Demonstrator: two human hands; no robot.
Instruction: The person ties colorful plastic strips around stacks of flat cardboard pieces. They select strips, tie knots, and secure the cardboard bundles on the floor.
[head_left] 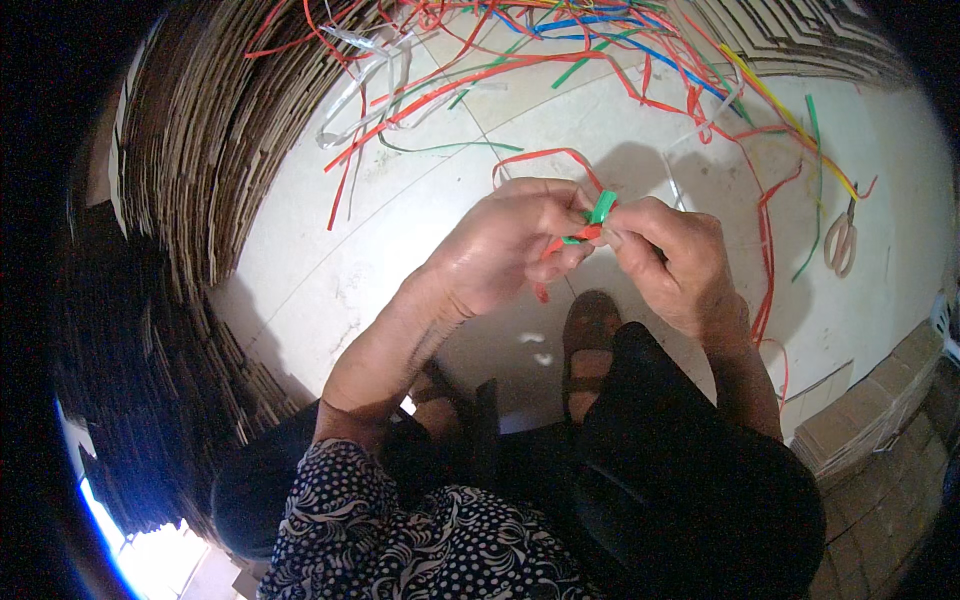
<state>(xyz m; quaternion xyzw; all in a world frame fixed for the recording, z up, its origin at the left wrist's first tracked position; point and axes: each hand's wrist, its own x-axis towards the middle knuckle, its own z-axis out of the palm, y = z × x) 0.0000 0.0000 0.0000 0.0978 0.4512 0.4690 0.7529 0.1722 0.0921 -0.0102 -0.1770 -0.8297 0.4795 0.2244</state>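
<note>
L hand (500,245) & R hand (675,255) meet just above mid-view, toward 1 o'clock. Btwn them: short green strip (604,206) crossed w/ red strip (592,232); can't tell if knotted. L hand's grip: narrow, thumb & fingers closed on the red/green bit, palm partly turned up. R hand's grip: also narrow, thumb & index pinching the same bit from its 3 o'clock side. Red tail (541,292) hangs below L hand's fingers, toward 6 o'clock. Red loop (545,153) arcs above the hands at 12 o'clock.

Tangle of strips (red, white, green, blue, yellow) spread over pale tiled floor (330,270), 11 to 1 o'clock; blue strip (640,52) & white strips (372,90) in it. Yellow strip (790,115) runs down toward 2 o'clock, its low end nr scissors (841,245), pale pinkish handles, tip up, well apart from R hand. Long green strip (815,150) just beside the scissors.

Stacked cardboard (225,130) fills 9 to 11 o'clock; more flat cardboard (800,35) at 1 o'clock. Brown shoe (592,318) below the hands; patterned top (430,540) at 6 o'clock, dark trousers (690,480) at 5.
</note>
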